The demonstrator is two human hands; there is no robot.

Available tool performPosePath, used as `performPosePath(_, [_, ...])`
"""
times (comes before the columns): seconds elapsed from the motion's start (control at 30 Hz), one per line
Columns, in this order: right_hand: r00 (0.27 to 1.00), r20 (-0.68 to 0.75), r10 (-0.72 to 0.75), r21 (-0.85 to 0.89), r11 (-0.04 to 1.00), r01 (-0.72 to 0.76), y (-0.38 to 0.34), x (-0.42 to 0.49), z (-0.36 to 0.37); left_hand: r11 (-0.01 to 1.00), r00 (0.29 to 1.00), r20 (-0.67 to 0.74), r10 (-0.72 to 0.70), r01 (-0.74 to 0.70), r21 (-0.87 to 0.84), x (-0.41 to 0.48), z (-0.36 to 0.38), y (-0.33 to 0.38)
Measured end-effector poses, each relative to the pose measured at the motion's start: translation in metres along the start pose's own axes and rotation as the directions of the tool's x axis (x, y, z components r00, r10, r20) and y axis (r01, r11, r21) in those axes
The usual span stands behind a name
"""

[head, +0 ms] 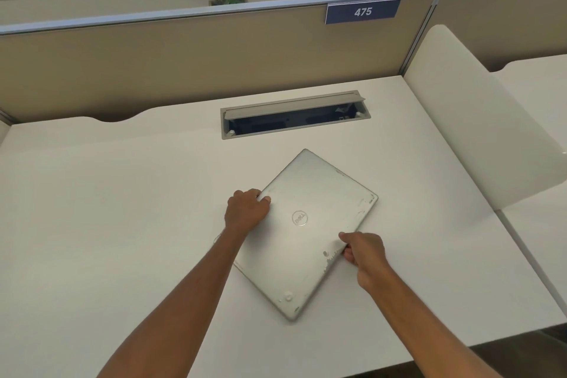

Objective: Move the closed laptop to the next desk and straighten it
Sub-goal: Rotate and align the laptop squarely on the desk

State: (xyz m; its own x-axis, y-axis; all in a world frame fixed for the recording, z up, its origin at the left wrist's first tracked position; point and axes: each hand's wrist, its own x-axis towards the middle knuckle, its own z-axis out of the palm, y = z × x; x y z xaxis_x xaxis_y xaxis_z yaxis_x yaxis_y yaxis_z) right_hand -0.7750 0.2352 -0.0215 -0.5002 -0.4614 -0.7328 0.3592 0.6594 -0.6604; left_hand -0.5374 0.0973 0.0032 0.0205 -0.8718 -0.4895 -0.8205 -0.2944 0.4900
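A closed silver laptop (303, 233) with a round logo on its lid lies on the white desk (122, 224), turned at a slant so one corner points away from me. My left hand (245, 212) grips its left edge, thumb on the lid. My right hand (365, 255) grips its right edge, thumb on top and fingers curled under. The laptop's near corner sits close to the desk's front edge.
An open cable tray (294, 115) is set into the desk behind the laptop. A tan partition (184, 64) with a blue "475" sign (362, 12) runs along the back. A white divider panel (472, 120) separates this desk from another white desk (543, 95) at the right.
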Motion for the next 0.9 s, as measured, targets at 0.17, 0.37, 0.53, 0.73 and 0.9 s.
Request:
performPosePath(0.17, [0.994, -0.005, -0.105, -0.149, 0.984, 0.103, -0.019, 0.011, 0.003, 0.993, 0.996, -0.03, -0.081, 0.078, -0.085, -0.019, 0.005, -0.012])
performPosePath(0.37, [0.983, 0.051, -0.176, -0.263, 0.947, 0.183, -0.041, 0.022, 0.008, 0.959, 0.978, -0.078, -0.195, 0.174, -0.223, -0.045, 0.014, -0.022])
performPosePath(0.53, [0.971, 0.113, -0.211, -0.331, 0.913, 0.237, -0.061, 0.024, 0.016, 0.933, 0.958, -0.108, -0.265, 0.226, -0.28, -0.065, 0.032, -0.026])
performPosePath(0.73, [0.96, 0.157, -0.232, -0.415, 0.866, 0.278, -0.079, 0.032, 0.028, 0.925, 0.952, -0.108, -0.286, 0.244, -0.293, -0.083, 0.047, -0.032])
performPosePath(0.9, [0.948, 0.176, -0.264, -0.449, 0.836, 0.316, -0.086, 0.034, 0.033, 0.917, 0.951, -0.099, -0.293, 0.25, -0.309, -0.099, 0.057, -0.03])
